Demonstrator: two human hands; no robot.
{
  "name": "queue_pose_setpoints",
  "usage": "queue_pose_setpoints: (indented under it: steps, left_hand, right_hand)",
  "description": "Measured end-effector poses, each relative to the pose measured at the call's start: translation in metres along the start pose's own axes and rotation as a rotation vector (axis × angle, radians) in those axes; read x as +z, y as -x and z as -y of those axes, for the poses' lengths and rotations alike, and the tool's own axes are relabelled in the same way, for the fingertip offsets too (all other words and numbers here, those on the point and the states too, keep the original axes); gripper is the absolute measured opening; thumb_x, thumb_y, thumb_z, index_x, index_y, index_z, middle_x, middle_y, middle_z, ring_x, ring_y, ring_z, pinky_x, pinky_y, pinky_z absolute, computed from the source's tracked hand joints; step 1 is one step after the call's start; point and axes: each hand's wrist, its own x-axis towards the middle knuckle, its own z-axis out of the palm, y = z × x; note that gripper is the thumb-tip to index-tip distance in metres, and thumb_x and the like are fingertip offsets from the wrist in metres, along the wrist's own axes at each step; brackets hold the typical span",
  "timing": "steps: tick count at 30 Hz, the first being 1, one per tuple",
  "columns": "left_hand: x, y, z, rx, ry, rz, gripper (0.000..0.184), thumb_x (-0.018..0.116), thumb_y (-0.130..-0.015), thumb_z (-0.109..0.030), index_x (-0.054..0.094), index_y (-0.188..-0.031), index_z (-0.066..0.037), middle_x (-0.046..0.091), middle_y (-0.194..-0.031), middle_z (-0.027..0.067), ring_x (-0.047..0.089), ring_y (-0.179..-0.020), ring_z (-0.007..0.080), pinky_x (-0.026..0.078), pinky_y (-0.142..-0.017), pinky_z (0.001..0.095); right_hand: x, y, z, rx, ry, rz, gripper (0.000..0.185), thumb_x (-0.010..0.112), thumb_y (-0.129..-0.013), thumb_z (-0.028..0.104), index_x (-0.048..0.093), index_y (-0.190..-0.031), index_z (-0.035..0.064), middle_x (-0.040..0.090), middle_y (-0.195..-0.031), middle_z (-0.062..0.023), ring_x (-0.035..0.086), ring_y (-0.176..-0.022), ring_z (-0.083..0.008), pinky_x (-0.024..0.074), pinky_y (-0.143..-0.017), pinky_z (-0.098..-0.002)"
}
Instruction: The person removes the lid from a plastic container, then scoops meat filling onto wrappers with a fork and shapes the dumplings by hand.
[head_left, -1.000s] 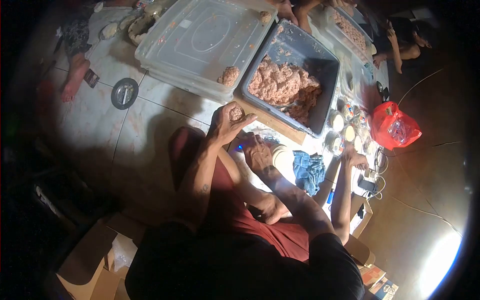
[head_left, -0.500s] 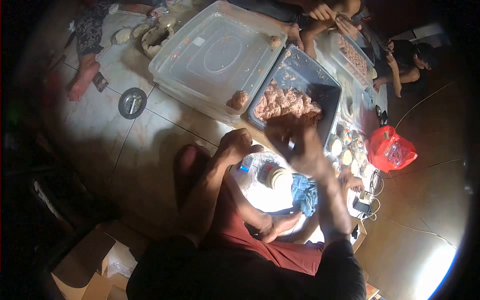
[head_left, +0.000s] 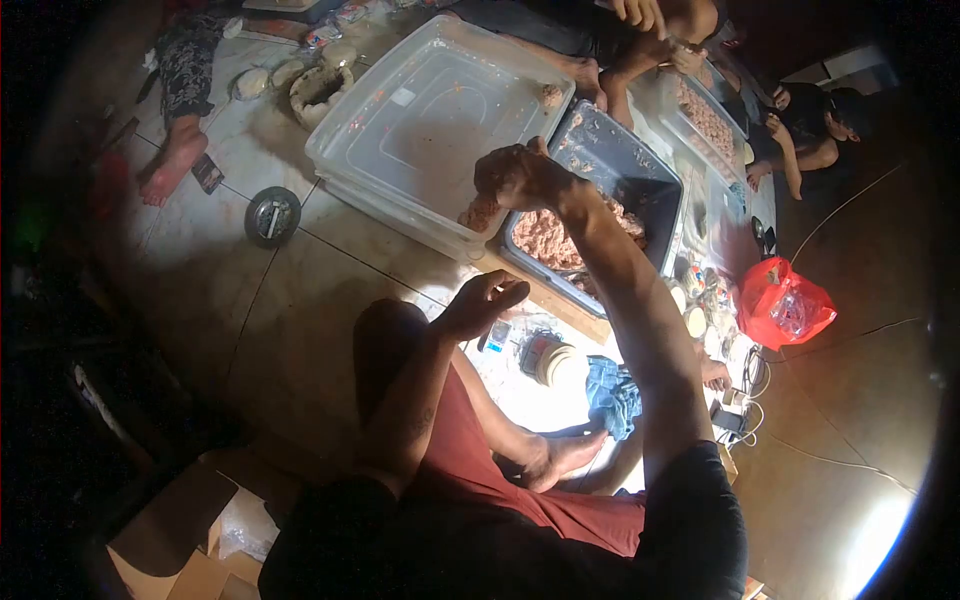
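Observation:
My right hand [head_left: 522, 180] reaches over the near right corner of the clear plastic tray [head_left: 400, 190], back of the hand upward. Its fingers are curled, and what they hold is hidden. Just below it, a lump of pinkish minced mixture [head_left: 478, 214] rests in the tray's corner; another lump [head_left: 551, 96] lies at the far corner. My left hand [head_left: 485, 305] hovers above my knee, loosely curled, with a gap between thumb and fingers and nothing visible in it. Under my right forearm, the grey tub [head_left: 655, 215] holds a mass of the pinkish mixture [head_left: 545, 240].
A white jar [head_left: 555, 362] and blue cloth [head_left: 612, 395] are near my foot. To the right are a red plastic bag [head_left: 786, 303], cables and several small jars. An ashtray [head_left: 272, 217] and clay-like pot [head_left: 318, 92] stand left. Other people sit beyond, near another filled tray [head_left: 705, 115].
My right hand has swung from over the tub to the tray's near corner. The lump in my left hand is no longer visible there, and that hand has lowered slightly.

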Motion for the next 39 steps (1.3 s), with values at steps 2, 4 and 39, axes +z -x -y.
queue_pose_setpoints:
  steps: [2, 4, 39]
  left_hand:
    - [0.0, 0.0, -0.006, 0.131, 0.222, 0.027, 0.057, 0.056, -0.101, -0.048, 0.062, -0.121, 0.005, 0.07, -0.104, 0.0136, 0.068, -0.093, 0.0178, 0.056, -0.084, 0.0319]
    - [-0.001, 0.004, -0.008, 0.137, 0.241, 0.067, 0.054, 0.051, -0.104, -0.043, 0.058, -0.127, 0.005, 0.068, -0.114, 0.0136, 0.067, -0.105, 0.0201, 0.056, -0.092, 0.0354]
    - [0.01, 0.011, 0.011, -0.055, -0.177, 0.263, 0.03, 0.074, -0.092, -0.027, 0.068, -0.088, 0.003, 0.071, -0.076, 0.0102, 0.068, -0.064, 0.0142, 0.055, -0.058, 0.031]
  right_hand:
    - [-0.008, 0.01, 0.007, 0.018, -0.016, 0.056, 0.026, 0.061, -0.093, 0.029, 0.067, -0.113, 0.0133, 0.065, -0.122, -0.0093, 0.061, -0.119, -0.0286, 0.0438, -0.097, -0.0637]
    - [-0.008, 0.029, 0.02, 0.074, -0.071, -0.242, 0.028, 0.062, -0.094, 0.027, 0.066, -0.118, 0.0137, 0.068, -0.119, -0.009, 0.063, -0.115, -0.0276, 0.0417, -0.096, -0.056]
    - [0.022, -0.047, 0.041, -0.045, -0.16, 0.06, 0.036, 0.051, -0.102, 0.035, 0.068, -0.114, 0.006, 0.068, -0.122, -0.0084, 0.064, -0.113, -0.031, 0.049, -0.099, -0.0456]
